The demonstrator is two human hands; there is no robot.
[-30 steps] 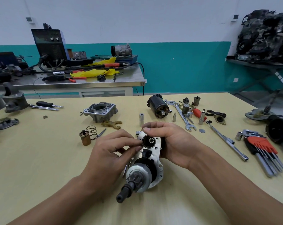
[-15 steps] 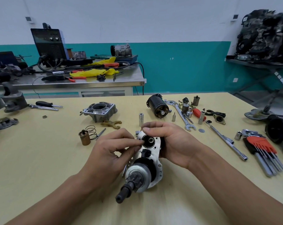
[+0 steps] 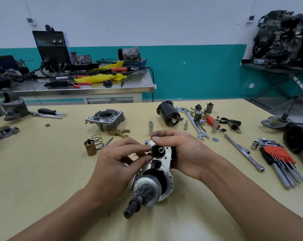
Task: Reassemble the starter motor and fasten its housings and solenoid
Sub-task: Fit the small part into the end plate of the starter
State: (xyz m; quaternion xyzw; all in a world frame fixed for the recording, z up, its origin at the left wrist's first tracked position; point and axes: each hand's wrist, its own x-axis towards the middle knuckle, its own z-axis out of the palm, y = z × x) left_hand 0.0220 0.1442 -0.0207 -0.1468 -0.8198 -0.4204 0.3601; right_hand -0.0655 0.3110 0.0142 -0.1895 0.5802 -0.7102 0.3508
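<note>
**What the view leaves unclear**

The right hand (image 3: 185, 152) covers the far side of the silver starter motor plate (image 3: 166, 159), and the left hand (image 3: 119, 160) hides its near-left edge. Whatever the left fingertips (image 3: 148, 158) pinch is too small to tell. The black cylindrical housing (image 3: 299, 140) is cut off by the right edge, as is the blurred dark engine block (image 3: 284, 35).

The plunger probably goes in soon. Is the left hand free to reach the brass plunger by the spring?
Probably not at once: the left hand is pinching at the starter assembly. Once it lets go, bare table lies between it and the brass plunger.
</note>
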